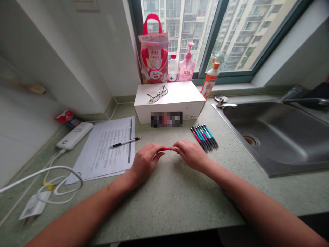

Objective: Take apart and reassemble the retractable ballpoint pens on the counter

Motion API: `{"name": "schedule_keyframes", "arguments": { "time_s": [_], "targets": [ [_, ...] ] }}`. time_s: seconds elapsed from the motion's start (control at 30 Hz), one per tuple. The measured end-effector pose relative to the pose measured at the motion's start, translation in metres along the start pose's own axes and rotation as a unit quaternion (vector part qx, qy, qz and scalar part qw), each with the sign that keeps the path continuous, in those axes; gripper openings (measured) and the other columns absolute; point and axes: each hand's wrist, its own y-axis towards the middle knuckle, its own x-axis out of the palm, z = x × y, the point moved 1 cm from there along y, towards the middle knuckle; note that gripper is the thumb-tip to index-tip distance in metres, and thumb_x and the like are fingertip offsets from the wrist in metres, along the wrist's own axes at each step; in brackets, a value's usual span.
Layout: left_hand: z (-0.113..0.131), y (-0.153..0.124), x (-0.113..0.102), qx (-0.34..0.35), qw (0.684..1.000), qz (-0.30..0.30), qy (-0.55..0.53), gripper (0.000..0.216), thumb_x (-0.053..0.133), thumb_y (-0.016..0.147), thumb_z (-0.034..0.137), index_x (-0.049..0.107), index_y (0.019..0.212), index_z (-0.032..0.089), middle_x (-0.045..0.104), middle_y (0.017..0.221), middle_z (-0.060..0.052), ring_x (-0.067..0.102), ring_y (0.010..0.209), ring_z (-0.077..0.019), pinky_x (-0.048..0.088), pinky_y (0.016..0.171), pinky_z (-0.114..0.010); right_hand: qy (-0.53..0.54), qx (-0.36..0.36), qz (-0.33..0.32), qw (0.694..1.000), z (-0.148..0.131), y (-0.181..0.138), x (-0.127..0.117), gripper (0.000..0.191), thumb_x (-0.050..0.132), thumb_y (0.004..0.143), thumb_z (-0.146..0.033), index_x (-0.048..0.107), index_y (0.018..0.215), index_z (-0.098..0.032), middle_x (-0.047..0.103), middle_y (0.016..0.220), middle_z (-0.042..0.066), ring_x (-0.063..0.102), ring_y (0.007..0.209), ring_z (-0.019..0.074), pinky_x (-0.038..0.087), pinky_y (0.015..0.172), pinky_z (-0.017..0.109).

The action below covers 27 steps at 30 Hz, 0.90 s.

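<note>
Between both hands, just over the countertop, lies a red pen [167, 149], held level from side to side. My left hand [146, 159] pinches its left end, and the fingers of my right hand [189, 153] close on the right end, covering its tip. Beyond my right hand a row of several pens [204, 137] in red, teal, white and black lies side by side on the counter. To the left, a white and black pen [125, 142] rests on printed sheets of paper [102, 154].
A white box [169, 97] with eyeglasses [157, 94] on top stands behind the hands. Bottles and a pink bag [154, 51] line the window. At right is a steel sink [272, 137]; at left, a white power bank [74, 135] with a cable [66, 168].
</note>
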Motion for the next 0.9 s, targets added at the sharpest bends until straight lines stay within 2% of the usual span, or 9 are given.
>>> {"name": "schedule_keyframes", "arguments": {
  "time_s": [0.13, 0.23, 0.33, 0.43, 0.53, 0.6, 0.7, 0.8, 0.9],
  "targets": [
    [-0.012, 0.001, -0.007, -0.079, 0.994, 0.042, -0.055, 0.014, 0.064, 0.096, 0.03, 0.071, 0.103, 0.02, 0.076, 0.091, -0.006, 0.071, 0.079, -0.0182, 0.058, 0.075, -0.032, 0.093, 0.065, 0.007, 0.994, 0.008, 0.003, -0.006, 0.036, 0.042, 0.105, -0.042, 0.066, 0.09, -0.02, 0.068, 0.073, 0.001, 0.059, 0.064, 0.0143, 0.038, 0.06, 0.026],
    [-0.017, 0.001, -0.008, -0.119, 0.988, 0.015, -0.101, 0.018, 0.062, 0.097, 0.033, 0.073, 0.102, 0.019, 0.077, 0.084, -0.004, 0.07, 0.07, -0.016, 0.058, 0.07, -0.03, 0.135, 0.083, 0.012, 0.987, 0.009, 0.005, -0.007, 0.033, 0.046, 0.103, -0.041, 0.066, 0.089, -0.02, 0.067, 0.07, 0.0, 0.059, 0.063, 0.0143, 0.039, 0.06, 0.026],
    [-0.018, 0.002, -0.006, -0.141, 0.981, -0.017, -0.132, 0.022, 0.056, 0.101, 0.032, 0.073, 0.1, 0.018, 0.075, 0.071, -0.001, 0.068, 0.061, -0.0144, 0.057, 0.066, -0.028, 0.136, 0.065, 0.045, 0.988, 0.008, 0.004, -0.007, 0.024, 0.052, 0.1, -0.037, 0.068, 0.097, -0.02, 0.071, 0.082, 0.003, 0.062, 0.073, 0.0161, 0.044, 0.066, 0.027],
    [-0.017, 0.001, -0.005, -0.128, 0.985, -0.011, -0.116, 0.02, 0.058, 0.099, 0.032, 0.073, 0.101, 0.019, 0.076, 0.076, -0.003, 0.07, 0.07, -0.0165, 0.057, 0.07, -0.03, 0.129, 0.034, 0.054, 0.99, 0.007, 0.003, -0.006, 0.021, 0.056, 0.098, -0.035, 0.068, 0.107, -0.02, 0.071, 0.1, 0.007, 0.064, 0.082, 0.0174, 0.047, 0.073, 0.029],
    [-0.016, 0.001, -0.005, -0.096, 0.991, 0.005, -0.089, 0.016, 0.063, 0.096, 0.031, 0.073, 0.102, 0.02, 0.077, 0.089, -0.005, 0.071, 0.079, -0.0186, 0.057, 0.074, -0.032, 0.117, 0.059, 0.001, 0.991, 0.006, 0.003, -0.004, 0.027, 0.054, 0.099, -0.038, 0.068, 0.115, -0.021, 0.072, 0.091, 0.005, 0.064, 0.077, 0.0175, 0.046, 0.07, 0.029],
    [-0.016, 0.0, -0.004, -0.082, 0.993, 0.002, -0.082, 0.014, 0.063, 0.096, 0.03, 0.073, 0.101, 0.021, 0.077, 0.09, -0.005, 0.07, 0.08, -0.0187, 0.056, 0.074, -0.032, 0.109, 0.072, -0.025, 0.991, 0.005, 0.003, -0.003, 0.028, 0.049, 0.102, -0.038, 0.071, 0.109, -0.021, 0.071, 0.082, 0.003, 0.064, 0.075, 0.0176, 0.045, 0.069, 0.029],
    [-0.016, 0.0, -0.003, -0.085, 0.993, -0.005, -0.078, 0.014, 0.063, 0.097, 0.029, 0.073, 0.102, 0.02, 0.076, 0.088, -0.005, 0.07, 0.079, -0.0189, 0.056, 0.073, -0.032, 0.112, 0.047, -0.001, 0.993, 0.004, 0.003, -0.004, 0.028, 0.049, 0.102, -0.036, 0.072, 0.097, -0.021, 0.07, 0.087, 0.005, 0.064, 0.081, 0.0183, 0.046, 0.073, 0.03],
    [-0.016, 0.0, -0.003, -0.09, 0.993, -0.006, -0.081, 0.014, 0.063, 0.097, 0.029, 0.073, 0.102, 0.02, 0.076, 0.089, -0.005, 0.069, 0.08, -0.0192, 0.055, 0.074, -0.033, 0.127, 0.02, 0.03, 0.991, 0.003, 0.003, -0.006, 0.019, 0.057, 0.098, -0.035, 0.07, 0.102, -0.021, 0.068, 0.099, 0.007, 0.063, 0.086, 0.0183, 0.048, 0.077, 0.031],
    [-0.016, -0.001, -0.002, -0.08, 0.993, -0.001, -0.086, 0.014, 0.064, 0.096, 0.029, 0.073, 0.104, 0.02, 0.075, 0.089, -0.006, 0.069, 0.08, -0.0189, 0.055, 0.074, -0.033, 0.115, 0.028, 0.003, 0.993, 0.003, 0.003, -0.005, 0.021, 0.056, 0.099, -0.034, 0.07, 0.108, -0.021, 0.069, 0.099, 0.006, 0.064, 0.086, 0.0185, 0.048, 0.077, 0.032]
  ]
}}
